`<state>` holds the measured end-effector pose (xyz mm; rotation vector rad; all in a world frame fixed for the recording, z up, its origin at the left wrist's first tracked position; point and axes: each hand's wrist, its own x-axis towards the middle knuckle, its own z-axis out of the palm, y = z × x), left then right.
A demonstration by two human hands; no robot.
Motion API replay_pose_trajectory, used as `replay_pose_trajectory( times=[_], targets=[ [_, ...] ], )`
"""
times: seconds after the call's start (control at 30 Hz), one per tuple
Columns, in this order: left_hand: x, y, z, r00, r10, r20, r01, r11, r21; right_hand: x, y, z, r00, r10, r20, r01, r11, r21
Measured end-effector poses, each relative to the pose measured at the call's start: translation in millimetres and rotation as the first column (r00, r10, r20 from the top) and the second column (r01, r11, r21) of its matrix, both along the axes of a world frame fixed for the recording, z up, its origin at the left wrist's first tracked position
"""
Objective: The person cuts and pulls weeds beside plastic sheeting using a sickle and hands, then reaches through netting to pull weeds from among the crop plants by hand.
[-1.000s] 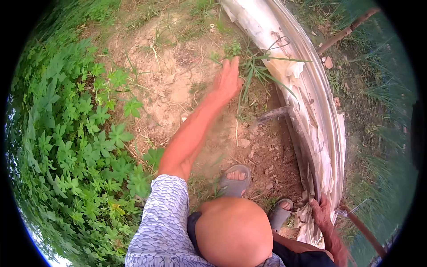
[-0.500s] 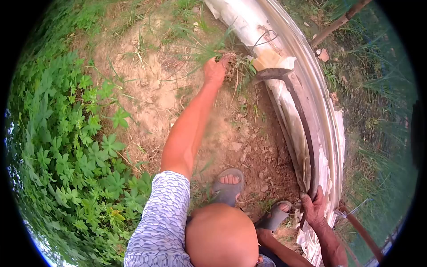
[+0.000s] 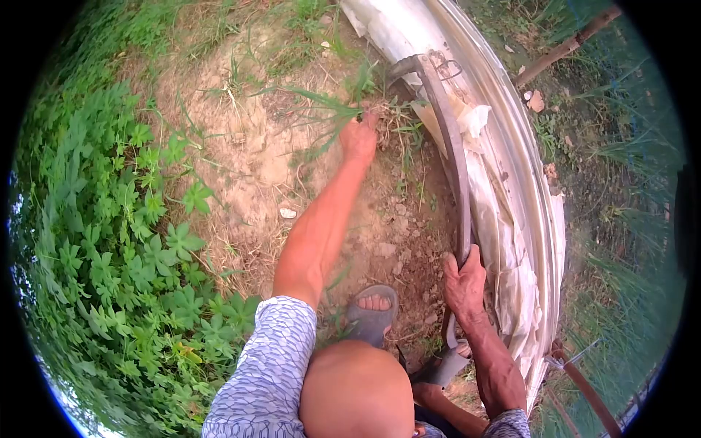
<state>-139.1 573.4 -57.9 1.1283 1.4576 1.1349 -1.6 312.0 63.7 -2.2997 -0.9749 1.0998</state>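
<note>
My left hand is closed round a tuft of grass low over the soil, with roots and dry stems at its right side. In my right hand is the long curved handle of a hand tool, gripped partway along. The tool's short bent head lies at the far end, over the grass edge beside the white plastic sheeting. The handle runs along the left side of that sheeting, and its lower end reaches down near the right sandal.
Leafy green plants cover the left side. Bare soil with stones lies in the middle. A wooden stick stands at the upper right and a brown pole at the lower right, near green netting. A head fills the bottom centre.
My right hand has moved up and left with the tool, and the tool's head has swung forward past my left hand. My left hand has closed on the grass since the earliest frame.
</note>
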Motion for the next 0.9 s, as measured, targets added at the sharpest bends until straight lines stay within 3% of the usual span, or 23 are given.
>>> replay_pose_trajectory(
  times=[0.1, 0.23, 0.3, 0.5, 0.57, 0.67, 0.73, 0.8, 0.9],
  targets=[
    [-4, 4, -9, 0.999, -0.003, -0.039, -0.002, 0.991, -0.133, 1, -5, 0, 0.999, -0.002, 0.051, 0.005, 0.998, -0.063],
    [-1, 5, 3, 0.998, 0.018, 0.053, -0.019, 1.0, 0.021, -1, -3, 4, 1.0, 0.008, -0.005, -0.008, 0.999, -0.048],
    [-3, 3, 1, 0.999, 0.028, 0.028, -0.025, 0.995, -0.101, -7, 7, 14, 1.0, -0.003, -0.002, 0.003, 1.0, -0.017],
    [-10, 7, -10, 0.995, -0.015, 0.098, 0.033, 0.982, -0.186, -12, -3, 20, 0.998, 0.007, 0.063, -0.002, 0.997, -0.078],
    [-13, 1, -3, 1.0, -0.006, 0.007, 0.007, 0.974, -0.228, -14, -9, 28, 1.0, -0.006, -0.004, 0.005, 0.999, -0.049],
    [-12, 0, -10, 0.988, 0.152, -0.009, -0.149, 0.952, -0.268, -10, -3, 36, 1.0, 0.023, -0.003, -0.023, 0.999, -0.038],
    [-16, 7, -13, 1.0, -0.002, -0.001, 0.002, 0.964, -0.268, -10, 6, 33, 0.998, 0.028, 0.048, -0.026, 0.999, -0.041],
    [-18, 8, -15, 0.999, 0.011, 0.04, 0.0, 0.968, -0.251, -9, 19, 29, 0.994, 0.042, 0.1, -0.041, 0.999, -0.014],
    [-11, -4, -15, 0.995, 0.076, 0.058, -0.062, 0.976, -0.207, -4, 1, 41, 0.996, 0.026, 0.082, -0.016, 0.993, -0.114]
  ],
)
